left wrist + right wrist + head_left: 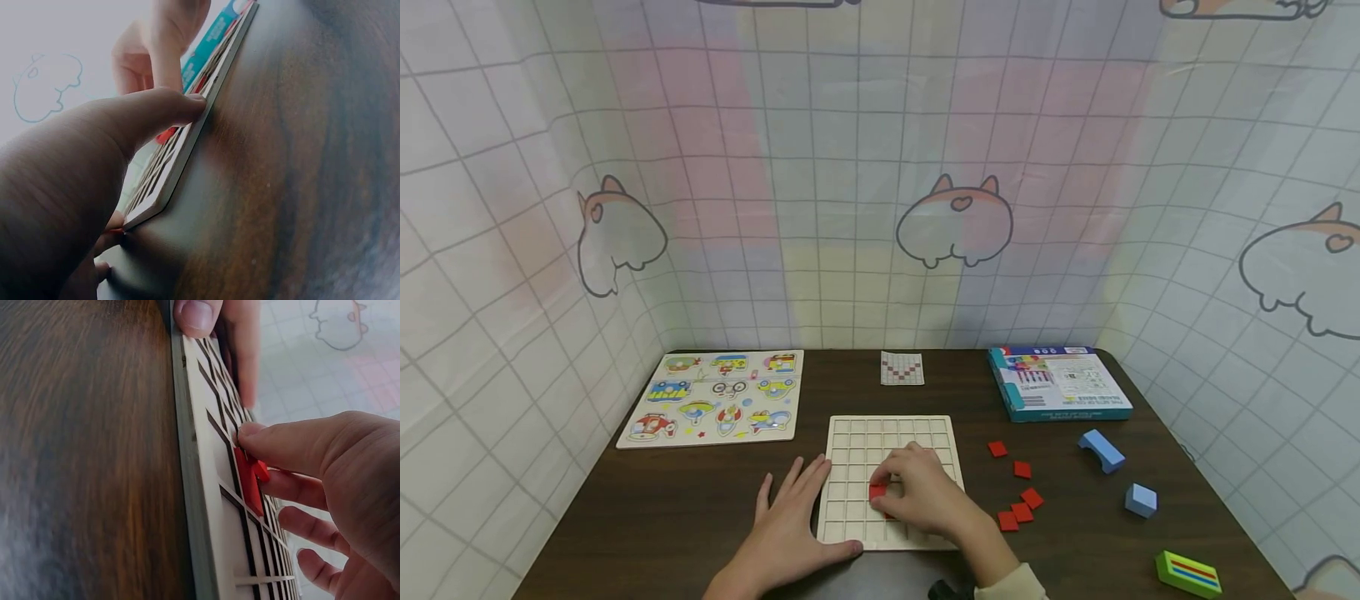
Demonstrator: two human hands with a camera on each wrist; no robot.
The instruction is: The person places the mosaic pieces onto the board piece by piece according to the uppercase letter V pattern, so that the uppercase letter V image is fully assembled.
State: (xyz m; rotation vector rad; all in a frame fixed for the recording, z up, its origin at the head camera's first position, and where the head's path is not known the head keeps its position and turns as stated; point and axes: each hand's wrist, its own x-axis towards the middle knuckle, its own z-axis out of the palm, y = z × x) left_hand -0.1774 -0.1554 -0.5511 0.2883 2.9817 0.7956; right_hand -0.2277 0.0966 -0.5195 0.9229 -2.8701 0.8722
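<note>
Right hand (925, 493) pinches a red tile (877, 492) between thumb and finger at the board (844, 467), right of the left hand (793, 525), spread wide, thumb on the near edge, fingertips by the left.

At the lower centre of the frame I see a cream board (917, 428) with a square grid, right of it red tiles (1022, 470), at the lower right a green block (1189, 574) striped red, yellow and blue, and above pastel cloth (857, 150) with grey checks.
</note>
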